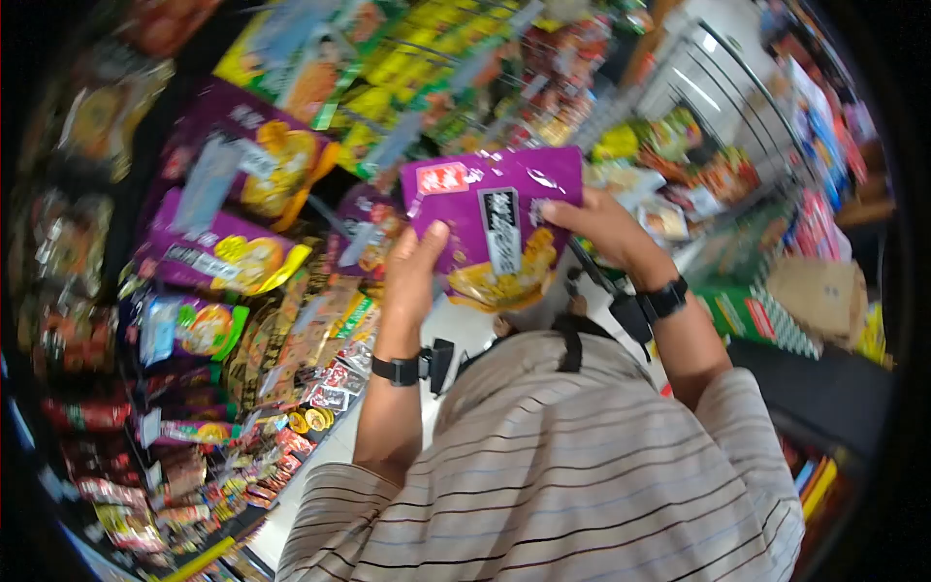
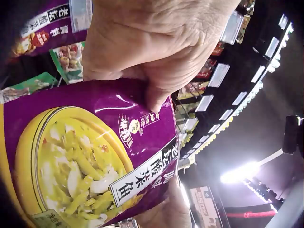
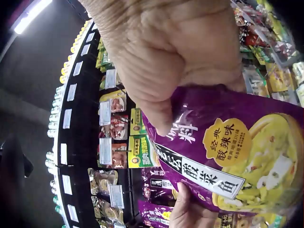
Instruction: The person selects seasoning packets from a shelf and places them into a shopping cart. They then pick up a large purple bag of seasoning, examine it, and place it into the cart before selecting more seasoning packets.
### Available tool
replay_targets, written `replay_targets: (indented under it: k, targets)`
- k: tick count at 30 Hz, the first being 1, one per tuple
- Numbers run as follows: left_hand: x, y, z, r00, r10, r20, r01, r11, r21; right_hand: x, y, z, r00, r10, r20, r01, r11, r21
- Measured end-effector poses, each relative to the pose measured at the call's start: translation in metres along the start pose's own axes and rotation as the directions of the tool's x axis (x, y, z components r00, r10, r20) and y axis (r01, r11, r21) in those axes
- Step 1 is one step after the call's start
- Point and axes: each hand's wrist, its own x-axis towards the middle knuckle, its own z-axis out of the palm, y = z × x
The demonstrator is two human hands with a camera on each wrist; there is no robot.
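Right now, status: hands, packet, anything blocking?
Left hand and right hand both grip purple packet. Held up before hanging snack packs. Nothing blocking.

A shop is shown, of the grocery or supermarket kind. Shelves [image 1: 242, 320] are seen packed with rows of bagged food, among them purple packets [image 1: 228, 252] hung or stood side by side in several copies. Price labels [image 3: 105, 113] are fixed along the shelf edges, tier above tier. An aisle floor [image 1: 456, 325] runs between the racks, and strip lights [image 3: 31, 14] are mounted on the ceiling overhead.
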Motion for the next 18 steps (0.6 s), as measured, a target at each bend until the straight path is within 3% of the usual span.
replay_targets:
  k: [5, 10, 13, 14, 17, 18]
  targets:
    - [0.028, -0.006, 0.053, 0.990, -0.039, 0.134, 0.051, 0.995, -0.088, -0.025, -0.008, -0.044, 0.983, -0.066, -0.172, 0.068, 0.998, 0.006]
    - [0.068, -0.021, 0.109, 0.961, -0.011, 0.275, 0.028, 0.998, -0.058, -0.058, -0.019, -0.086, 0.923, -0.075, -0.378, 0.076, 0.997, -0.011]
    - [0.087, -0.032, 0.142, 0.928, 0.014, 0.373, -0.001, 0.999, -0.036, -0.071, -0.012, -0.108, 0.903, -0.102, -0.418, 0.111, 0.994, -0.004]
    - [0.096, -0.042, 0.149, 0.924, 0.050, 0.379, -0.072, 0.996, 0.044, -0.070, 0.002, -0.120, 0.884, -0.106, -0.456, 0.110, 0.994, -0.018]
    - [0.109, -0.061, 0.154, 0.956, -0.050, 0.289, -0.019, 0.973, 0.231, -0.075, 0.013, -0.129, 0.847, -0.048, -0.529, 0.113, 0.989, 0.092]
    - [0.108, -0.066, 0.153, 0.960, -0.022, 0.281, -0.049, 0.969, 0.243, -0.075, 0.022, -0.136, 0.826, -0.037, -0.563, 0.116, 0.988, 0.105]
